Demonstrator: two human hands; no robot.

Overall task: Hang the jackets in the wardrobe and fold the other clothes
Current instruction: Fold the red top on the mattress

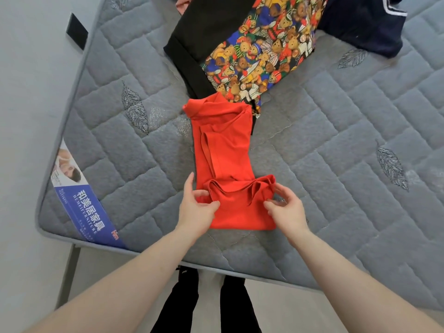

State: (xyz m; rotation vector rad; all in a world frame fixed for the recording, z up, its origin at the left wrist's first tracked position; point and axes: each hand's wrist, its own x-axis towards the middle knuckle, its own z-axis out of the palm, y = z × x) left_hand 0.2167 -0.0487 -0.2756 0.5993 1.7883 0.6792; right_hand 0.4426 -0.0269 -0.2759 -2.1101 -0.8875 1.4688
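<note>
A red garment [225, 150] lies lengthwise on the grey quilted mattress [336, 145], folded into a narrow strip with its near end doubled back. My left hand [195, 207] pinches the left corner of that near fold. My right hand [287, 207] pinches its right corner. Both hands sit close to the mattress's near edge.
Beyond the red garment lie a teddy-bear print garment [259, 51], a black garment [199, 37] and a dark navy garment [365, 22]. A blue label [89, 207] marks the mattress's left corner. Wall is on the left; floor and my black-trousered legs [206, 306] are below.
</note>
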